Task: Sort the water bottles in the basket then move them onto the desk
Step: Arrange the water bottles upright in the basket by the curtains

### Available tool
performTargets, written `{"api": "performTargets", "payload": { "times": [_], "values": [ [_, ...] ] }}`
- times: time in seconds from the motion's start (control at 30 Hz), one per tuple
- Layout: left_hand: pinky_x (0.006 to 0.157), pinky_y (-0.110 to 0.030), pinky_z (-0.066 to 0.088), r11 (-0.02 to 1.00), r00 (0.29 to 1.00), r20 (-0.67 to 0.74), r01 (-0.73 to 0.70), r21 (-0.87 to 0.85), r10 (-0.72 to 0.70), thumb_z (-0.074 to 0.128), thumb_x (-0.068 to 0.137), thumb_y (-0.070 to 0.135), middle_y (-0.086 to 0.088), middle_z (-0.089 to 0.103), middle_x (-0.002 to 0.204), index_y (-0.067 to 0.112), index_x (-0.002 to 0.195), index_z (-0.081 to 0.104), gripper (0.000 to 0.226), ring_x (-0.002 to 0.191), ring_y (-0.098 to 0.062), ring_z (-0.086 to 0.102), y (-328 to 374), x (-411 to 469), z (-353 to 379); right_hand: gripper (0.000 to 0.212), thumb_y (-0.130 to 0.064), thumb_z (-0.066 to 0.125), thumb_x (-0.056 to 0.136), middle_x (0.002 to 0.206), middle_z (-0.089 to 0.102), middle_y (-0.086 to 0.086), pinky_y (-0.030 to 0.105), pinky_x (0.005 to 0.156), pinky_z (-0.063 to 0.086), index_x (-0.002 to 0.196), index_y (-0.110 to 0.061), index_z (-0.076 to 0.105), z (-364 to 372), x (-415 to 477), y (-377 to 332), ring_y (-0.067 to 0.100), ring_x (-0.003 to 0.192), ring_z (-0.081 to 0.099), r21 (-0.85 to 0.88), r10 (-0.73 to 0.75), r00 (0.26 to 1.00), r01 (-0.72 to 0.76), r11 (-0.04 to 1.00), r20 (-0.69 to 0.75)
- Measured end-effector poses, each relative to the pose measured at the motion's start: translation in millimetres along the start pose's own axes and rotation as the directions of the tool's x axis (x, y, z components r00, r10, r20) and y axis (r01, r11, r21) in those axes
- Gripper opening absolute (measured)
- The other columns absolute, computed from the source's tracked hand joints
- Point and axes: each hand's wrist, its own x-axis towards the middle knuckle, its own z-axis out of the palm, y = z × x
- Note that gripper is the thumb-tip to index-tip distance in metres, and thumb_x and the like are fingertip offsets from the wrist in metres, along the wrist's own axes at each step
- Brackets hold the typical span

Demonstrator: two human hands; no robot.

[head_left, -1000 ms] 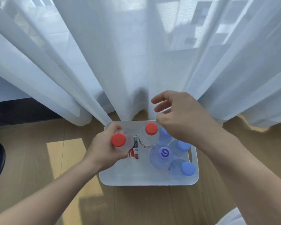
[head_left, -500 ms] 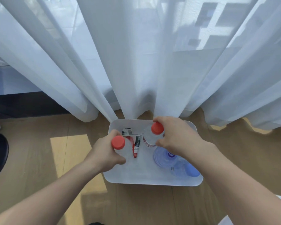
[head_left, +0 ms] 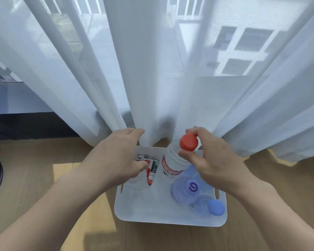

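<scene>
We find the right hand (head_left: 212, 160) pinching the red-capped bottle (head_left: 170, 164) by its cap (probably slippery; its body offers a safer hold). Of the left hand (head_left: 114, 156), we cannot tell.

Wooden floor (head_left: 34, 178): carrying a white basket (head_left: 170, 219) sitting beneath the fingers (head_left: 132, 132); curtain hem (head_left: 261, 151) trailing just beyond them.

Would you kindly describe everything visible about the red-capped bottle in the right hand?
The red-capped bottle is clear plastic with a round red cap and a red-patterned label band round its body. It tilts slightly, lower end inside the white basket. The right hand pinches it at the cap with thumb and fingers.
</scene>
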Motion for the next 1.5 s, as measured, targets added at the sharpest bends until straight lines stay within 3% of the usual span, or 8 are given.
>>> {"api": "performTargets", "payload": {
  "times": [0.1,0.2,0.27,0.4,0.57,0.73,1.2,1.5],
  "values": [
    [0.097,-0.016,0.031,0.973,0.995,0.042,-0.077,-0.218,0.088,0.074,0.072,0.044,0.021,0.031,0.150,0.038,0.145,0.020,0.091,0.127,0.003,0.034,10.2,-1.1,-12.6,0.022,-0.045,0.065,0.078,0.098,0.070,-0.009,0.032,0.089,0.050,0.093,-0.032,0.056,-18.0,-6.0,-17.9,0.007,0.097,0.062,0.409,-0.013,0.983,0.088,0.908,-0.181],
    [0.101,-0.019,0.036,0.839,0.978,0.110,-0.094,-0.536,0.180,0.085,0.057,0.044,0.032,0.039,0.139,0.046,0.140,0.025,0.102,0.118,0.012,0.038,25.2,-2.0,-17.3,0.034,-0.057,0.057,0.075,0.085,0.071,-0.005,0.044,0.084,0.055,0.088,-0.026,0.063,-38.8,-4.5,-29.9,0.017,0.091,0.068,0.786,0.138,0.935,0.187,0.590,-0.327],
    [0.106,-0.027,0.039,0.727,0.954,0.131,-0.111,-0.677,0.269,0.088,0.053,0.042,0.029,0.053,0.129,0.045,0.135,0.035,0.098,0.117,0.010,0.050,39.3,-4.3,-13.1,0.038,-0.052,0.047,0.077,0.074,0.069,-0.001,0.044,0.073,0.056,0.081,-0.017,0.062,-51.3,-3.0,-30.8,0.020,0.081,0.071,0.923,0.293,0.917,0.161,0.350,-0.271],
    [0.068,-0.016,0.053,0.561,0.967,0.001,-0.147,-0.815,0.255,0.085,0.050,0.025,0.012,0.073,0.088,0.035,0.103,0.059,0.061,0.074,0.000,0.069,64.5,-20.0,-2.3,0.040,-0.050,0.047,0.078,0.067,0.068,0.003,0.040,0.067,0.056,0.080,-0.013,0.061,-60.5,-4.9,-37.6,0.020,0.068,0.069,0.997,0.308,0.949,0.048,0.053,-0.062],
    [0.072,-0.023,0.057,0.454,0.989,-0.055,-0.114,-0.884,0.140,0.087,0.051,0.032,0.007,0.075,0.089,0.033,0.101,0.061,0.057,0.078,-0.008,0.073,65.0,-24.7,1.0,0.023,-0.034,0.069,0.070,0.074,0.064,0.005,0.035,0.064,0.056,0.081,-0.015,0.063,-52.6,-5.9,-39.3,0.021,0.064,0.065,0.979,0.089,0.989,-0.133,0.152,0.121],
    [0.075,-0.014,0.054,0.584,0.987,-0.135,-0.161,-0.796,0.087,0.074,0.066,0.051,0.026,0.073,0.086,0.041,0.091,0.071,0.027,0.084,0.008,0.068,63.9,-23.3,-12.6,0.023,-0.029,0.074,0.069,0.071,0.062,0.004,0.036,0.062,0.054,0.081,-0.016,0.060,-41.2,-10.6,-37.8,0.023,0.070,0.066,0.947,0.258,0.965,-0.048,0.317,-0.037],
    [0.042,-0.003,0.040,0.463,0.960,-0.248,-0.162,-0.871,-0.131,0.072,0.076,0.006,0.015,0.070,0.054,0.025,0.064,0.074,0.022,0.047,0.006,0.061,72.0,-21.9,-17.3,0.013,-0.028,0.066,0.081,0.070,0.059,0.003,0.043,0.068,0.051,0.073,-0.022,0.057,-41.7,-7.9,-33.0,0.026,0.071,0.063,0.923,0.291,0.931,0.102,0.371,-0.220],
    [0.047,-0.016,0.046,0.354,0.982,-0.176,-0.189,-0.916,0.069,0.072,0.076,0.001,0.001,0.067,0.061,0.018,0.080,0.064,0.019,0.053,-0.011,0.060,61.6,-20.4,-28.6,0.015,-0.035,0.066,0.080,0.070,0.063,-0.002,0.046,0.074,0.054,0.074,-0.026,0.057,-44.5,-4.8,-31.9,0.022,0.075,0.068,0.898,0.338,0.900,0.113,0.426,-0.274]
  ]
}}
